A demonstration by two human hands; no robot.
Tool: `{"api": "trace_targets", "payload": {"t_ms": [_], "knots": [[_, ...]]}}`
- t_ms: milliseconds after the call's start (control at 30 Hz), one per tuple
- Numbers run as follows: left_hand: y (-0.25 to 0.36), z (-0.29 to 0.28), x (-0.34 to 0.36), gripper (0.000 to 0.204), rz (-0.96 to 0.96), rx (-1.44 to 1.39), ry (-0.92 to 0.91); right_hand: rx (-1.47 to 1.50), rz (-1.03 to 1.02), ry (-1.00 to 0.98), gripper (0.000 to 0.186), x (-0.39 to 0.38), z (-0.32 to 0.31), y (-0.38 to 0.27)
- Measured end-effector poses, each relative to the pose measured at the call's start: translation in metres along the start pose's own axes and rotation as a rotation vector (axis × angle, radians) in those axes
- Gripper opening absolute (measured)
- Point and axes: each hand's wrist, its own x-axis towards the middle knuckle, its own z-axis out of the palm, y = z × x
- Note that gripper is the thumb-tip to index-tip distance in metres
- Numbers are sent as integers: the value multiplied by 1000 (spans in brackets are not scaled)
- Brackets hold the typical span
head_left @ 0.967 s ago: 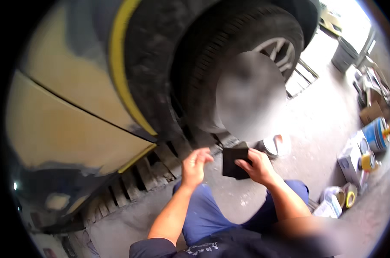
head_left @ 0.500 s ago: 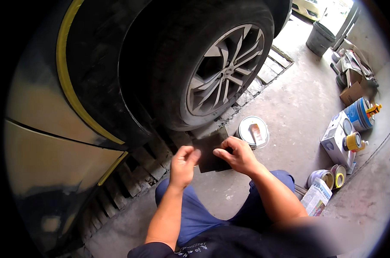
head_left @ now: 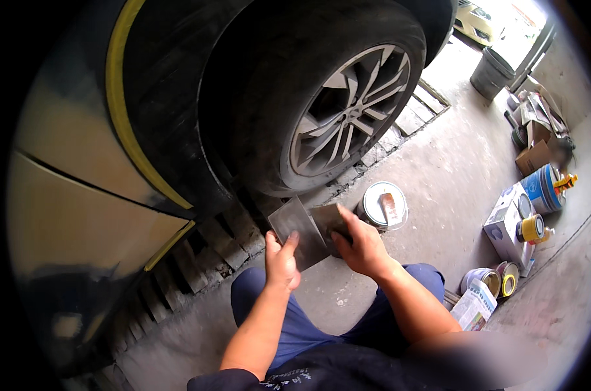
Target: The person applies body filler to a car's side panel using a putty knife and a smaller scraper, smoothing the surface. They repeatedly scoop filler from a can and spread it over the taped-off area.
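Observation:
My left hand (head_left: 281, 262) grips a thin, greyish rectangular plate (head_left: 299, 218), thumb on its face. My right hand (head_left: 362, 246) holds a second, darker olive-grey plate (head_left: 323, 215) close beside it. Both plates are above the floor between my knees (head_left: 250, 293). Just beyond my right hand stands a white can (head_left: 376, 202) with a small tool (head_left: 389, 208) on its lid. Above my hands are the car's wheel (head_left: 353, 112) and its panel (head_left: 87, 215), patched beige and dark, with yellow tape (head_left: 118, 98) along the arch.
At the right stand a blue can (head_left: 538, 189), a white box (head_left: 504, 231), small cans (head_left: 481, 281) and newspaper (head_left: 472, 306). Farther back are cardboard (head_left: 532, 156), a grey bucket (head_left: 489, 73) and another car (head_left: 471, 19). A slatted strip (head_left: 214, 234) runs beneath the near car.
My left hand has closed on a plate, where it was mostly apart from the dark square in my right hand. Two separate plates now show, one per hand. The view has shifted.

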Motion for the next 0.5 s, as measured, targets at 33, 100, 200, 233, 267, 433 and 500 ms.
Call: {"api": "trace_targets", "payload": {"t_ms": [33,100,200,233,267,433,500], "knots": [[0,9,-3,34,53,-1,15,-13,-40,-68,48,-2,1,1],[3,13,-4,29,149,21,30,-58,-111,-112,44,-6,5,-2],[7,8,-2,24,299,96,10,-125,-184,-168,42,-10,10,-1],[13,8,-1,23,367,128,-12,-153,-188,-195,40,-11,11,-1],[19,9,1,21,435,160,-35,-208,-214,-270,38,-15,11,2],[48,14,4,24,358,53,-167,-288,114,-363,31,-24,15,6],[52,-2,11,26,173,-21,-185,-97,390,-219,22,-11,-3,3]]}}
